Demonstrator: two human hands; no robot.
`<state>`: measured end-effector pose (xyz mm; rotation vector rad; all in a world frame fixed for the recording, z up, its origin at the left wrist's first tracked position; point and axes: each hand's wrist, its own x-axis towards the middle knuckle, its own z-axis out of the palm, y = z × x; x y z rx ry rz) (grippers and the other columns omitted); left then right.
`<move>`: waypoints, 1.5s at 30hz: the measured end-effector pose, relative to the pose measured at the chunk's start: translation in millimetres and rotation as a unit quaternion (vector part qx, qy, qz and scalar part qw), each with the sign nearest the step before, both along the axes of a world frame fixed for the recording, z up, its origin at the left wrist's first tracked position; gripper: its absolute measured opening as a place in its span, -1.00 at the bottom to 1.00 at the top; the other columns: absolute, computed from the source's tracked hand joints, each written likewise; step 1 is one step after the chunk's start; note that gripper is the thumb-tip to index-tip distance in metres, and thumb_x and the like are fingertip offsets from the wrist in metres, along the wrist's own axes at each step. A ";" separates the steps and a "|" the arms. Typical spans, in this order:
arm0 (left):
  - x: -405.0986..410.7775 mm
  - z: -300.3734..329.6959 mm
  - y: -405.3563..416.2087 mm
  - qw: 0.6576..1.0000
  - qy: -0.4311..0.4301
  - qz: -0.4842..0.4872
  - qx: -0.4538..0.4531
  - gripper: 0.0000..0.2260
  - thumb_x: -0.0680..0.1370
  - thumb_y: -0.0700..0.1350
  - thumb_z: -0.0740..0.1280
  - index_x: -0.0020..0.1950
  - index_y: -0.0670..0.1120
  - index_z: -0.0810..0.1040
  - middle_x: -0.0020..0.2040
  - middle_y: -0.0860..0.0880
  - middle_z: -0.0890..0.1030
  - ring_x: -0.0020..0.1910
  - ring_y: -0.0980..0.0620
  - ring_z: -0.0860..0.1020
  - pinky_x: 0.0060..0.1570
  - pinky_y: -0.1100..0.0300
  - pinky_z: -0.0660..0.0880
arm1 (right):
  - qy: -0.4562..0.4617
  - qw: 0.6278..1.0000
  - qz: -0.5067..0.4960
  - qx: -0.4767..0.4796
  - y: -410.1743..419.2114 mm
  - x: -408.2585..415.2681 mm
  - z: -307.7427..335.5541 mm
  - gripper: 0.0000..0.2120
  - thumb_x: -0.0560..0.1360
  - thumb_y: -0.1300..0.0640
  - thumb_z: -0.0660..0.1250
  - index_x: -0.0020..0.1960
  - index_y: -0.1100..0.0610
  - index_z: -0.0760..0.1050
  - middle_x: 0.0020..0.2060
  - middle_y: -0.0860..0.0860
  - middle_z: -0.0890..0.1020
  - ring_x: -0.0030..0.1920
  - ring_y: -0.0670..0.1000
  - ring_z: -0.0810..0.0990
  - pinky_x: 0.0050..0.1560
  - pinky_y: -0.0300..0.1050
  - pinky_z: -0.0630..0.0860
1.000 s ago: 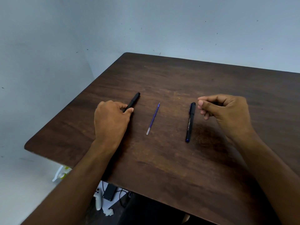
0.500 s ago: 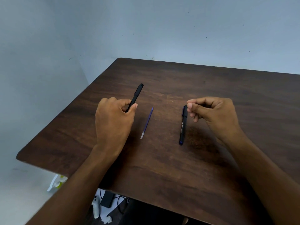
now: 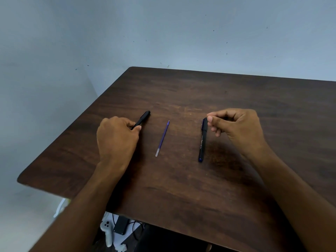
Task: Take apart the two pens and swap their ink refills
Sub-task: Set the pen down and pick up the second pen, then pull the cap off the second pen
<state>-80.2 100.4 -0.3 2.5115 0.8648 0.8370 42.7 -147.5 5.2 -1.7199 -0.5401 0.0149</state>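
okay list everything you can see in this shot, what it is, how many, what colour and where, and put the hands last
dark brown wooden table: one, brown, fills the middle of the view, set against the walls.
plain black pen: one, black, on the table's left part, its near end under the left hand.
loose thin blue ink refill: one, blue with a clear end, lying free on the table between the two pens.
black pen with a blue end and printed barrel: one, lying on the table right of the refill.
pale blue-grey walls: behind and left of the table.
white controller-shaped thing, black box and cables: on the floor under the table's near edge.
left hand: grips the plain black pen.
right hand: fingers curled, fingertips at the printed pen's far end.
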 end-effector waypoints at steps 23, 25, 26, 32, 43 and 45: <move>-0.3 3.3 1.3 0.991 0.066 0.045 -0.107 -0.62 0.43 0.16 0.48 0.12 -0.05 0.69 -0.01 -0.03 0.72 -0.05 0.04 0.63 0.15 0.00 0.55 | -0.052 0.976 -0.064 -0.199 0.5 -1.0 -3.3 -0.97 0.48 0.08 0.49 -0.13 0.02 0.70 -0.45 -0.12 0.62 -0.51 -0.20 0.54 -0.42 -0.35 0.44; -0.1 2.9 2.1 0.990 0.069 0.041 -0.113 -0.60 0.44 0.16 0.48 0.15 -0.06 0.68 0.02 -0.04 0.72 -0.06 0.04 0.63 0.13 0.03 0.56 | -0.051 0.956 -0.081 -0.279 5.5 -6.0 0.5 -0.90 0.49 0.00 0.47 -0.15 0.00 0.70 -0.44 -0.14 0.60 -0.45 -0.15 0.56 -0.41 -0.29 0.39; 0.0 2.3 2.6 0.990 0.069 0.038 -0.113 -0.59 0.44 0.17 0.48 0.16 -0.06 0.68 0.02 -0.04 0.71 -0.07 0.06 0.62 0.11 0.05 0.57 | -0.045 0.948 -0.087 -0.303 8.0 -7.2 2.1 -0.85 0.49 -0.03 0.46 -0.18 0.01 0.69 -0.44 -0.11 0.60 -0.44 -0.12 0.54 -0.40 -0.25 0.38; 1.0 -0.8 3.4 0.994 0.034 0.032 -0.101 -0.60 0.47 0.16 0.45 0.19 -0.05 0.66 0.03 -0.01 0.71 -0.19 0.23 0.48 0.00 0.27 0.43 | -0.028 0.901 -0.091 -0.423 20.8 -16.1 9.5 -0.60 0.52 -0.20 0.36 -0.30 0.10 0.57 -0.45 0.00 0.57 -0.44 -0.09 0.47 -0.44 -0.24 0.29; 3.5 8.6 -26.4 0.982 -0.042 -0.167 -0.074 -0.82 0.52 0.08 0.42 0.01 0.04 0.73 -0.24 0.25 0.60 -0.20 0.25 0.57 -0.21 0.45 0.42 | 0.031 0.887 -0.081 -0.454 29.8 -20.1 13.5 -0.62 0.49 -0.09 0.36 -0.33 0.19 0.51 -0.41 0.02 0.55 -0.41 -0.05 0.49 -0.45 -0.16 0.32; 7.6 10.4 -37.8 0.973 -0.060 -0.209 -0.075 -0.84 0.52 0.07 0.44 -0.05 0.03 0.75 -0.23 0.19 0.65 -0.17 0.23 0.59 -0.19 0.43 0.46 | 0.028 0.906 -0.093 -0.413 23.2 -18.1 16.0 -0.60 0.47 -0.05 0.39 -0.35 0.26 0.53 -0.45 0.06 0.55 -0.44 -0.01 0.47 -0.45 -0.14 0.37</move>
